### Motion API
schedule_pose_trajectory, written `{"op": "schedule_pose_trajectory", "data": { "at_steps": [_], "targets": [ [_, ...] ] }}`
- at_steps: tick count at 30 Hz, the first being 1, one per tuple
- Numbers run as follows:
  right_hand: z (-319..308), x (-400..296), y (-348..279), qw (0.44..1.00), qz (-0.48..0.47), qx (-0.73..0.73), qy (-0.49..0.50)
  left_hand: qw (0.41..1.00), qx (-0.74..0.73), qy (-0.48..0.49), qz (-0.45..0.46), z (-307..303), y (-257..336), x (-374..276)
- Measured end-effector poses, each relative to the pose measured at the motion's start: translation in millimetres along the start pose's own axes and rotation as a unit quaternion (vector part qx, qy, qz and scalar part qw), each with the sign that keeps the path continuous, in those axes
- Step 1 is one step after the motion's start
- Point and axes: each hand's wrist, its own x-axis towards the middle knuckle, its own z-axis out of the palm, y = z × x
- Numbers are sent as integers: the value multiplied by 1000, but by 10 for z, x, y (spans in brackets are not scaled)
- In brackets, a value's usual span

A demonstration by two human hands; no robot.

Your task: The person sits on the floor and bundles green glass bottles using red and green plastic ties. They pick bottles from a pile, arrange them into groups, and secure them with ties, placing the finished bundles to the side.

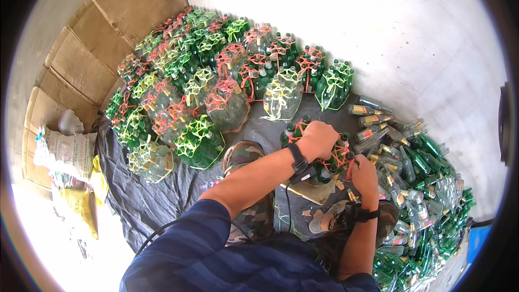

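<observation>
A bundle of green glass bottles [324,172] stands upright in front of me, its necks laced together with red plastic strapping [339,151]. Across the top of the bundle lies my left hand [320,140], its fingers curled down among the necks; what they grip is hidden. At the bundle's right side my right hand [363,172] pinches a length of the red strapping between thumb and fingers. A flat pale board [314,192] shows under the near side of the bundle.
Many tied bundles of green and clear bottles [227,105] stand at the left and back. Loose bottles [405,202] are heaped at my right. Cardboard sheets [81,56] line the left wall, near a printed sack [67,150]. Dark sheeting [154,198] covers the floor.
</observation>
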Motion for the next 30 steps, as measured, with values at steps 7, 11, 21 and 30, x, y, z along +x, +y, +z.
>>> {"op": "schedule_pose_trajectory", "data": {
  "at_steps": [7, 11, 21, 30],
  "targets": [
    [29, -32, 9, 998, -35, -43, 13, 995, -13, 13, -102, 184, 55, -1],
    [26, -28, 11, 998, -68, 1, -12, 998, 5, 44, -52, 107, 43, -74],
    [61, -40, 57, 998, -29, -35, -38, 985, -128, 86, 72, -181, -248, -345],
    [118, -14, 28, 996, -45, -62, -39, 998, -19, 26, 56, 35, -4, -371]
  ]
}}
